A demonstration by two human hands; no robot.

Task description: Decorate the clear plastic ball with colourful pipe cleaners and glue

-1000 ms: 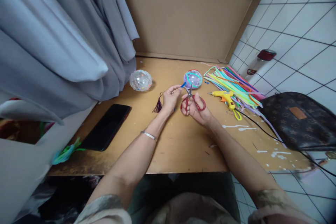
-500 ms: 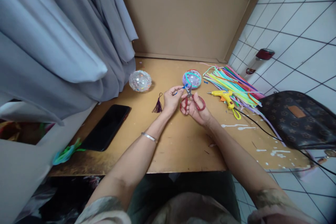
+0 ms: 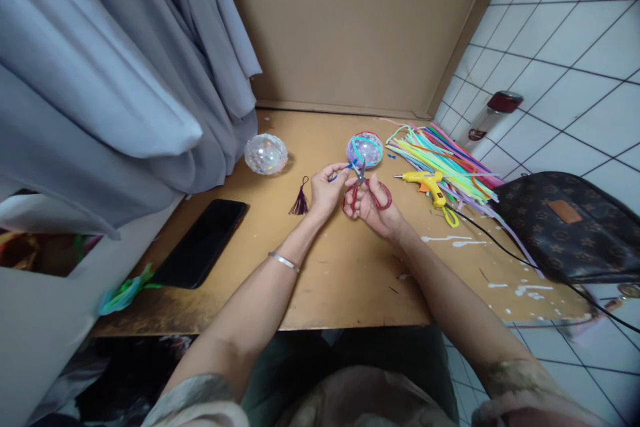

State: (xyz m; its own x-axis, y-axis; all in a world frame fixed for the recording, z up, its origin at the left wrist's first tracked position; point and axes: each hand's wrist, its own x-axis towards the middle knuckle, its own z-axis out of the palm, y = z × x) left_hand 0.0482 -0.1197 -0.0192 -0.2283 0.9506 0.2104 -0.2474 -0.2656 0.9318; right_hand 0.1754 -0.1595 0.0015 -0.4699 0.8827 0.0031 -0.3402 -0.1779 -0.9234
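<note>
- Over the surface (image 3: 345, 273), a blue strip (image 3: 353, 164) pinched in left grip (image 3: 327, 191)
- scissors (image 3: 361, 180) (blades (image 3: 364, 168) parted) held in right grip (image 3: 373, 210)
- fingertips (image 3: 341, 167) could be nicked — blades so near

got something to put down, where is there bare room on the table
Between the clear ball and purple ball, up to the brown board, the table is bare. Another patch lies between phone and tassel. Crowded: the right, with bag, glue gun and pipe cleaners, and the middle, with left hand, right hand and scissors.
</note>
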